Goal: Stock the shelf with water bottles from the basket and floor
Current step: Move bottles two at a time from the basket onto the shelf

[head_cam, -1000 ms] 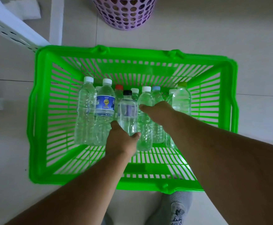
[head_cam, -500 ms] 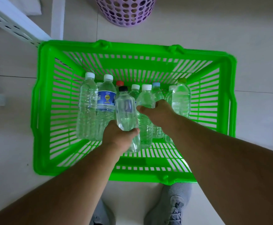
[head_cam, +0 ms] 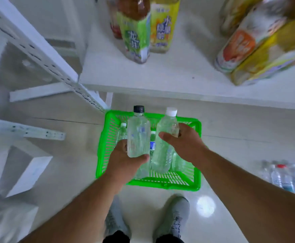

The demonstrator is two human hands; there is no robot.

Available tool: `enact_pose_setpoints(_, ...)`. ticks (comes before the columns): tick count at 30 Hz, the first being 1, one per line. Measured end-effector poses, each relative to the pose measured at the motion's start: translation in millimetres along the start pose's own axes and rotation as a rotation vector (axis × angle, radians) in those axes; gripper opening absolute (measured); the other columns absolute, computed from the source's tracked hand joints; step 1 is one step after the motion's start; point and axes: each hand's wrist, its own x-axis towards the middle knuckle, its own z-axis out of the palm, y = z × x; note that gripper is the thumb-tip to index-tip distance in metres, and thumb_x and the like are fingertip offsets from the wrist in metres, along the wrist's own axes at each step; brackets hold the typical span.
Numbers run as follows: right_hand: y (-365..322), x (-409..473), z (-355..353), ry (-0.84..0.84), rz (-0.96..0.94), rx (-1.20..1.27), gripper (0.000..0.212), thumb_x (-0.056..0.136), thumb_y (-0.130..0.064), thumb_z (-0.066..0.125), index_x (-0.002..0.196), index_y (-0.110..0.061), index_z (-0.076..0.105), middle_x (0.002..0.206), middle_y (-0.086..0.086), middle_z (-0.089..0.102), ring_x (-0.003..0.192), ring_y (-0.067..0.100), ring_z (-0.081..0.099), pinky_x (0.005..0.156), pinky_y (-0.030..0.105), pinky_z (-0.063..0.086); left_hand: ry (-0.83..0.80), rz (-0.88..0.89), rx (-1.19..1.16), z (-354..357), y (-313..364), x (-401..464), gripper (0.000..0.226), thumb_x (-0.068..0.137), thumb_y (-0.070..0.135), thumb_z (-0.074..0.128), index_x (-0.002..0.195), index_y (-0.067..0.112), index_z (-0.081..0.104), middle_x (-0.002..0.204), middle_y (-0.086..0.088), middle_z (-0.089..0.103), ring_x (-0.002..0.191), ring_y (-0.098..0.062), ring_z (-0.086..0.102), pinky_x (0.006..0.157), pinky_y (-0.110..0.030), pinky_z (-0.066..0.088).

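My left hand grips a clear water bottle with a black cap, held upright above the green basket. My right hand grips a second clear bottle with a white cap, lifted beside the first. More water bottles stay in the basket on the floor, partly hidden behind my hands. The white shelf lies just beyond and above the basket. Several more water bottles stand on the floor at the right edge.
Large tea and juice bottles stand on the shelf at the back, with more leaning at the right. A white perforated shelf upright runs along the left. White boxes sit on the floor at left. My shoes are below the basket.
Both hands have lifted their bottles up out of the basket. The view has risen and pulled back, bringing the shelf with its drinks and the floor bottles into sight.
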Motion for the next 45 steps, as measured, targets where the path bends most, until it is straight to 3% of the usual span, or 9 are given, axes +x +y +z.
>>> enact_pose_setpoints(4, -79, -82, -62, -0.001, -0.097, 0.03, 0.031, 0.08, -0.049, 0.077, 0.102, -0.027, 0.07, 0.088, -0.009, 0.073, 0.078, 0.003, 0.066, 0.065, 0.021, 0.048, -0.022, 0.09, -0.022, -55, 74, -78, 0.051, 0.067, 0.014, 0.089, 0.106, 0.023, 0.057, 0.094, 0.013, 0.068, 0.079, 0.013, 0.061, 0.064, -0.002, 0.044)
enact_pose_setpoints(11, -199, -228, -137, 0.098, -0.307, 0.099, 0.03, 0.082, -0.042, 0.078, 0.103, -0.025, 0.068, 0.093, -0.008, 0.074, 0.086, 0.006, 0.069, 0.081, 0.032, 0.055, -0.033, 0.256, -0.077, -146, 173, -218, 0.051, 0.069, 0.012, 0.087, 0.108, 0.024, 0.058, 0.098, 0.014, 0.068, 0.076, 0.019, 0.06, 0.062, 0.001, 0.042)
enact_pose_setpoints(16, -266, -330, -173, 0.21, -0.438, 0.175, 0.03, 0.082, -0.039, 0.078, 0.108, -0.028, 0.066, 0.095, -0.013, 0.075, 0.086, -0.002, 0.069, 0.08, 0.025, 0.053, -0.041, 0.379, -0.103, -204, 215, -307, 0.051, 0.071, 0.005, 0.084, 0.112, 0.022, 0.059, 0.099, 0.01, 0.071, 0.079, 0.011, 0.065, 0.065, -0.004, 0.046)
enact_pose_setpoints(20, -302, -390, -190, 0.28, -0.495, 0.163, 0.036, 0.079, -0.053, 0.075, 0.107, -0.031, 0.069, 0.097, -0.016, 0.075, 0.091, 0.0, 0.07, 0.085, 0.033, 0.056, -0.047, 0.458, -0.118, -235, 238, -356, 0.053, 0.071, 0.007, 0.084, 0.116, 0.022, 0.058, 0.103, 0.008, 0.072, 0.081, 0.01, 0.066, 0.062, -0.004, 0.046)
enact_pose_setpoints(25, -342, -456, -210, 0.361, -0.578, 0.186, 0.026, 0.082, -0.05, 0.075, 0.098, -0.03, 0.07, 0.089, -0.015, 0.075, 0.082, -0.002, 0.069, 0.075, 0.026, 0.054, -0.027, 0.553, -0.15, -266, 271, -409, 0.051, 0.074, 0.013, 0.083, 0.113, 0.031, 0.056, 0.1, 0.016, 0.068, 0.081, 0.014, 0.063, 0.064, -0.007, 0.048)
enact_pose_setpoints(31, -372, -494, -231, 0.383, -0.635, 0.209, 0.029, 0.082, -0.054, 0.074, 0.098, -0.03, 0.069, 0.086, -0.015, 0.074, 0.077, -0.002, 0.069, 0.066, 0.02, 0.049, 0.031, 0.602, -0.124, -280, 294, -444, 0.056, 0.074, 0.021, 0.084, 0.119, 0.031, 0.055, 0.105, 0.015, 0.067, 0.091, 0.009, 0.057, 0.077, -0.021, 0.047)
enact_pose_setpoints(34, -381, -497, -241, 0.382, -0.654, 0.224, 0.028, 0.081, -0.053, 0.075, 0.097, -0.03, 0.068, 0.082, -0.015, 0.073, 0.071, -0.005, 0.067, 0.059, 0.013, 0.045, 0.048, 0.627, -0.131, -278, 306, -449, 0.052, 0.074, 0.019, 0.084, 0.117, 0.03, 0.055, 0.104, 0.017, 0.065, 0.09, 0.012, 0.055, 0.07, -0.015, 0.044)
enact_pose_setpoints(39, -387, -478, -264, 0.368, -0.666, 0.194, 0.034, 0.078, -0.057, 0.075, 0.098, -0.031, 0.068, 0.088, -0.015, 0.074, 0.081, 0.001, 0.07, 0.077, 0.031, 0.058, 0.081, 0.629, -0.135, -270, 328, -443, 0.053, 0.073, 0.02, 0.085, 0.117, 0.028, 0.058, 0.106, 0.017, 0.064, 0.093, 0.012, 0.054, 0.07, -0.012, 0.043)
enact_pose_setpoints(45, -395, -443, -298, 0.347, -0.66, 0.163, 0.036, 0.075, -0.058, 0.075, 0.097, -0.03, 0.069, 0.086, -0.013, 0.074, 0.079, 0.003, 0.069, 0.078, 0.032, 0.057, 0.133, 0.618, -0.132, -250, 360, -430, 0.046, 0.073, 0.015, 0.084, 0.107, 0.031, 0.058, 0.098, 0.018, 0.066, 0.087, 0.011, 0.058, 0.06, -0.005, 0.04)
